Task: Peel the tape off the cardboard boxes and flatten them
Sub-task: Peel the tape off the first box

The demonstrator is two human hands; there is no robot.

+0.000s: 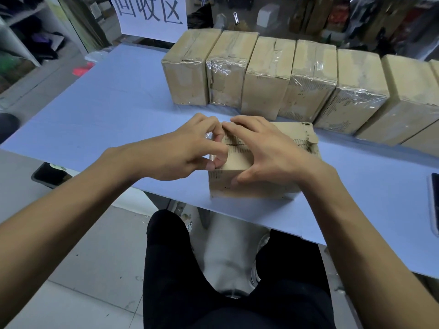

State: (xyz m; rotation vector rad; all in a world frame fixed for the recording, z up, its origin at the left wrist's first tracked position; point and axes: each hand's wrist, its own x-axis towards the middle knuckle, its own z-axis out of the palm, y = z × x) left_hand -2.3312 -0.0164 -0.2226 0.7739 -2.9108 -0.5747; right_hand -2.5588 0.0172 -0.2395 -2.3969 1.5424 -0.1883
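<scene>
A small brown cardboard box (240, 184) lies on the blue table (107, 110) near its front edge. My left hand (187, 150) is at the box's left end, fingers curled, pinching a bit of clear tape (209, 135) at the top corner. My right hand (268, 153) lies spread over the box top, fingertips at the far edge and thumb on the front face. The box's right end flap (308, 136) is torn and open. Behind it stands a row of several taped cardboard boxes (268, 77).
A white sign with large characters (149, 15) hangs at the back. A dark phone (51, 174) lies left on a lower surface; another device (434, 203) sits at the right edge. My legs in black trousers are under the table.
</scene>
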